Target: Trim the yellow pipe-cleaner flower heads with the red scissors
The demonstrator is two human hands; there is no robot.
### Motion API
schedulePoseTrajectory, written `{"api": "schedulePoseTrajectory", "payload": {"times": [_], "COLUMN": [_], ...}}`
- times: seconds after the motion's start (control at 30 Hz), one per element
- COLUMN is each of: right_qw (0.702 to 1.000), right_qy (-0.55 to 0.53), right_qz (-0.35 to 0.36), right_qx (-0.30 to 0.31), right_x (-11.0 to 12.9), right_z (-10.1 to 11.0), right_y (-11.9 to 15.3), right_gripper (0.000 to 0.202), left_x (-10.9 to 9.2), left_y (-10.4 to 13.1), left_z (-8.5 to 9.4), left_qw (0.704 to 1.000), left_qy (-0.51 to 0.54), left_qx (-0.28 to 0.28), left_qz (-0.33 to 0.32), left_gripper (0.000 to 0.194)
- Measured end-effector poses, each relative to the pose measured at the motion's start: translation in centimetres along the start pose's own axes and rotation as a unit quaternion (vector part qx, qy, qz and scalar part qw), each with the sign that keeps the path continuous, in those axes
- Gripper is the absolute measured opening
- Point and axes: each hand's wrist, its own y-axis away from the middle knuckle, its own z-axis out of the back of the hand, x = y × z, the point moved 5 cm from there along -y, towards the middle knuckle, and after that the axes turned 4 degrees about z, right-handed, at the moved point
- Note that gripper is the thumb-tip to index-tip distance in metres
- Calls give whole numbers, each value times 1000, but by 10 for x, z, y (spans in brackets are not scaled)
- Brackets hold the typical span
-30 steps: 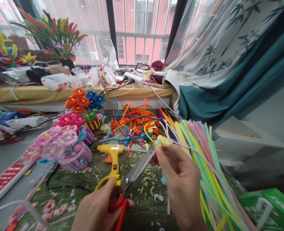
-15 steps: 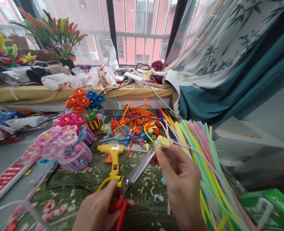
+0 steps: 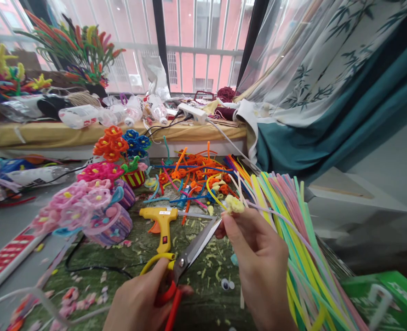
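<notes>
My left hand is closed around the yellow and red handles of a pair of scissors, with the blades pointing up and to the right. Between the thumb and fingers of my right hand is a small fluffy pale-yellow pipe cleaner piece. The scissor tips lie right by that piece, close to the right thumb; whether they touch it I cannot tell. Pale-yellow fuzz clippings are scattered on the green mat below. A yellow glue gun lies behind the scissors.
Bundled pastel pipe cleaners lie at the right, near a green box. Orange pipe cleaner pieces are heaped at the back. Pipe cleaner flower pots stand on the left. Googly eyes rest on the mat. A power strip sits on the sill.
Almost nothing differs. Both hands, the scissors and the pale-yellow piece stay nearly in place, with only a very slight shift of the fingers and blades.
</notes>
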Motion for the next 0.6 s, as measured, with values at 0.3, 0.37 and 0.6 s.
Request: {"api": "schedulePoseTrajectory", "payload": {"times": [0.3, 0.37, 0.6], "right_qw": [1000, 1000, 1000], "right_qy": [-5, -1, 5], "right_qz": [-9, -10, -11], "right_qx": [-4, -3, -11], "right_x": [-1, -1, 1], "right_z": [2, 2, 2], "right_y": [1, 1, 0], "right_gripper": [3, 3, 3], "left_x": [3, 4, -4], "left_y": [4, 4, -2], "left_z": [-4, -4, 4], "left_qw": [1000, 1000, 997], "left_qy": [-3, 3, 3], "left_qx": [2, 14, 25], "left_qz": [-5, 3, 69], "left_gripper": [25, 24, 11]}}
